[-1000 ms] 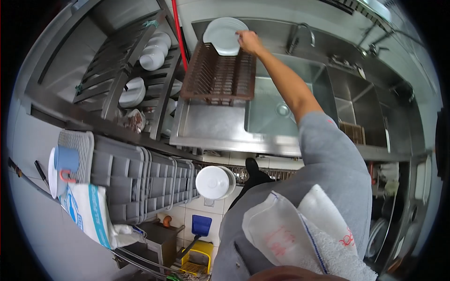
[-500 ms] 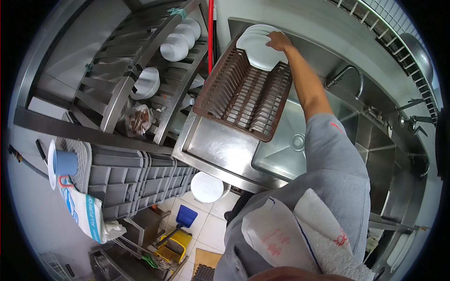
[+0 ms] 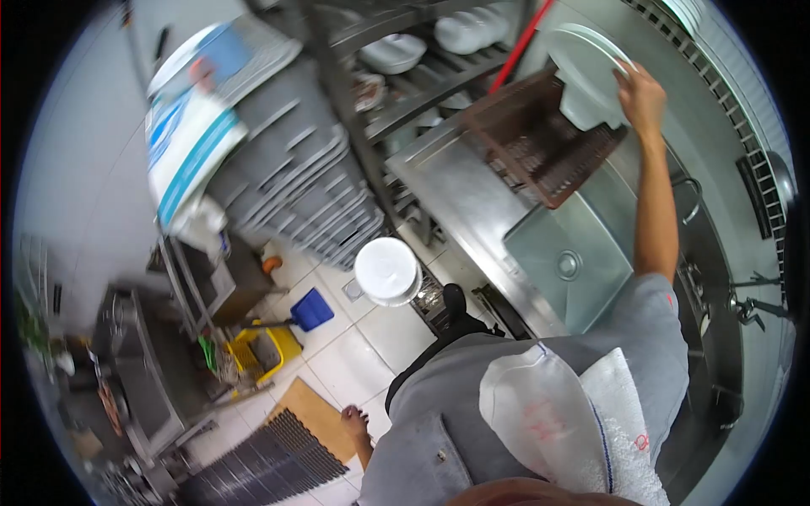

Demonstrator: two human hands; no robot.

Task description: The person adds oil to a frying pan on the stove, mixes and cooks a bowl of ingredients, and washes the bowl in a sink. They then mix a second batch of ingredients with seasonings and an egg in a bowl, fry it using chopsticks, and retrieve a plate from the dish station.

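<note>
My right hand (image 3: 641, 97) reaches up to the far end of the brown dish rack (image 3: 506, 152), fingers closed on the rim of a white plate (image 3: 582, 72). The plate leans at that end of the rack, with at least one more plate close against it; blur hides how many there are. Low beside my body hangs my left hand (image 3: 355, 418), over the floor, its fingers loosely bent and apart with nothing visible in them. The rack stands on the steel counter (image 3: 451, 190) next to the sink basin (image 3: 540, 240).
Steel shelves with white bowls (image 3: 472, 29) stand left of the rack, near a red pole (image 3: 521, 46). Grey crates (image 3: 287, 160) are stacked at the left. On the floor are a white lidded bucket (image 3: 386, 268), a blue dustpan (image 3: 312, 309) and a yellow mop bucket (image 3: 266, 354).
The view has swung left and my body has turned, bringing my left hand and more floor into sight. My right hand stays at the plates, which now appear tilted more upright.
</note>
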